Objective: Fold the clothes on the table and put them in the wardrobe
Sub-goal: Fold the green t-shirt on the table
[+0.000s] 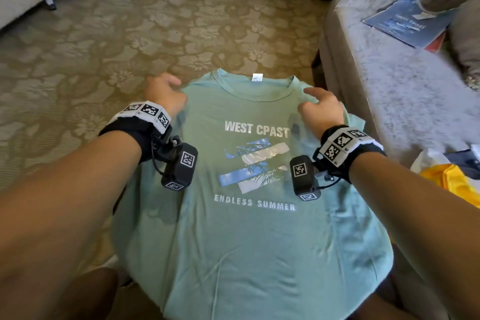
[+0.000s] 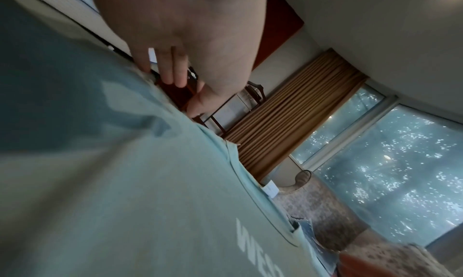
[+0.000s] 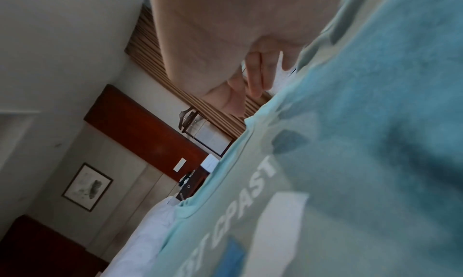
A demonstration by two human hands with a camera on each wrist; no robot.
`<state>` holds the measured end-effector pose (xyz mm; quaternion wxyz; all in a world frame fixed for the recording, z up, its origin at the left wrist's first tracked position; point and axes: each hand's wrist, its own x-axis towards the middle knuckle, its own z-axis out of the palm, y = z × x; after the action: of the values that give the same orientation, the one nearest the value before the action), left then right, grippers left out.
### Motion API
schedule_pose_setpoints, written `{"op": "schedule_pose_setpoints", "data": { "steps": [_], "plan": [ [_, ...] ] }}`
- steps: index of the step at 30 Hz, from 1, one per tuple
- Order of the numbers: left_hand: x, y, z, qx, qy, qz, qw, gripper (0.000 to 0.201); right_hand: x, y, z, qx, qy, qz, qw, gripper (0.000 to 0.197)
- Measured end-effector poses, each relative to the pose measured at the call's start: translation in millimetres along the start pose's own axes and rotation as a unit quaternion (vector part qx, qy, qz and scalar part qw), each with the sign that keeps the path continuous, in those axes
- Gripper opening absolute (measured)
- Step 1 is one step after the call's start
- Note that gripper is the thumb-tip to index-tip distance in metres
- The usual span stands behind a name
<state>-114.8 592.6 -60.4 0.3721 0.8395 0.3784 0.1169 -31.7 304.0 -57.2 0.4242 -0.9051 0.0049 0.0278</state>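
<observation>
Patterned carpet (image 1: 109,41) around small table; green T-shirt (image 1: 249,236) lies flat on it (print up). Left hand (image 1: 166,96) and right hand (image 1: 322,109), fingers loosely spread, touch shoulders.

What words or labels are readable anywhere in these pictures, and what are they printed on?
"WEST CPAST": on the chest of the green T-shirt, above the graphic.
"ENDLESS SUMMER": on the same shirt, below the graphic.
White neck label: print too small to read.
Blue booklet on the sofa: text blurred, unreadable.
Wristband markers: square code patterns, with no readable words.
</observation>
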Motion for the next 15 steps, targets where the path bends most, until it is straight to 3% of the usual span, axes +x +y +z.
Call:
{"op": "schedule_pose_setpoints", "data": {
  "steps": [3,5,7,8,9,10,11,13,15],
  "plan": [
    [-18,-17,-38,0.048,-0.047,-0.074,0.995,0.035,-12,-13,5,-0.02,-0.049,-0.012,0.999,0.044],
    [-33,-30,-55,0.041,-0.109,-0.122,0.986,0.01,-22,-21,13,-0.049,-0.094,-0.028,0.994,0.044],
    [-43,-48,-62,-0.002,-0.157,-0.167,0.973,0.021,-34,-29,27,-0.063,-0.137,-0.045,0.988,0.045],
    [-46,-59,-64,-0.038,-0.179,-0.19,0.965,0.031,-40,-34,35,-0.063,-0.153,-0.051,0.985,0.045],
    [-34,-79,-61,-0.059,-0.203,-0.205,0.956,0.054,-47,-39,45,-0.062,-0.167,-0.057,0.982,0.045],
    [-16,-105,-52,-0.072,-0.201,-0.209,0.954,0.084,-54,-44,56,-0.06,-0.178,-0.066,0.98,0.045],
    [1,-133,-45,-0.081,-0.193,-0.213,0.954,0.103,-61,-51,67,-0.062,-0.185,-0.076,0.978,0.045],
    [18,-159,-36,-0.127,-0.175,-0.206,0.954,0.088,-72,-64,89,-0.076,-0.196,-0.103,0.972,0.045],
    [-26,-114,-62,-0.176,-0.171,-0.198,0.949,0.068,-83,-78,108,-0.101,-0.212,-0.135,0.963,0.047]
  ]
}}
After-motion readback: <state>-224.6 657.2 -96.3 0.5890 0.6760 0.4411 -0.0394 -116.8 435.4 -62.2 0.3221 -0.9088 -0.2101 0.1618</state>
